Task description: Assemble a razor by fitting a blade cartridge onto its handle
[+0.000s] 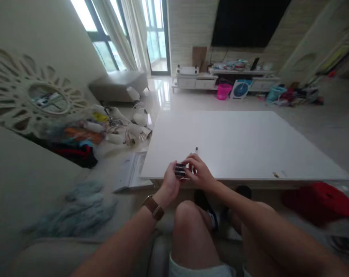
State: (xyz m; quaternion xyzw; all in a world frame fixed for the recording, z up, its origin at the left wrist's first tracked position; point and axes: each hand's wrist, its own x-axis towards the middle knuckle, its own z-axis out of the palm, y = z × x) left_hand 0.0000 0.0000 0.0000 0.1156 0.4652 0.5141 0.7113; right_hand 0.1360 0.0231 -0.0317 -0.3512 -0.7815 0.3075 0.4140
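My left hand, with a brown-strapped watch on its wrist, is closed around a small black object. Light lines cross this object, so it looks like a pair of dark cylinders or a little case; its exact kind is too blurred to tell. At its right end, the fingers of my right hand are bent in a pinch, and what sits between them is mostly hidden. Both hands are above the near edge of the white table. Just beyond them lies a small dark-tipped item.
A small brown piece lies near the table's right front edge. White lamp-like parts and a flat white box are on the floor at left. A red object sits at right, and a pink basket stands farther back.
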